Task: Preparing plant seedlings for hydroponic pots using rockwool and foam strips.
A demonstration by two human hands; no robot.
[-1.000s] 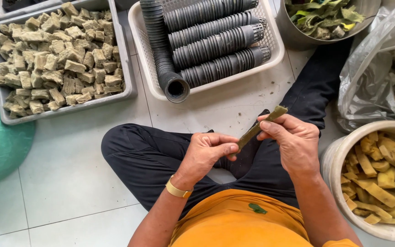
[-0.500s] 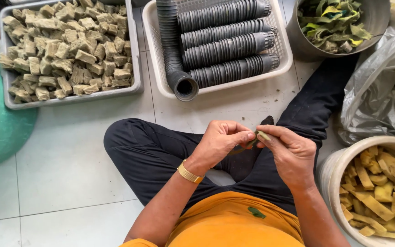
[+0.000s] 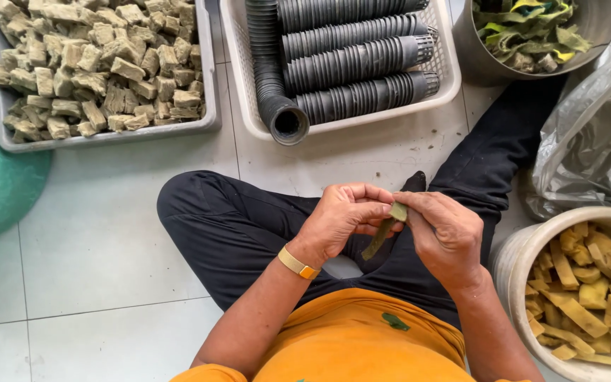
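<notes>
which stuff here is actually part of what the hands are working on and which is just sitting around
In hand:
- green leaf strip, pinched between left hand and right hand

Lying about, untouched:
- grey tray of brownish cubes
- white basket of stacked black net pots
- metal bowl of green scraps
- white bucket of yellow pieces
- plastic bag

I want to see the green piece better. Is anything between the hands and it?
No. Both the left hand and right hand already pinch the green strip directly; only their own fingers cover part of it.
</notes>
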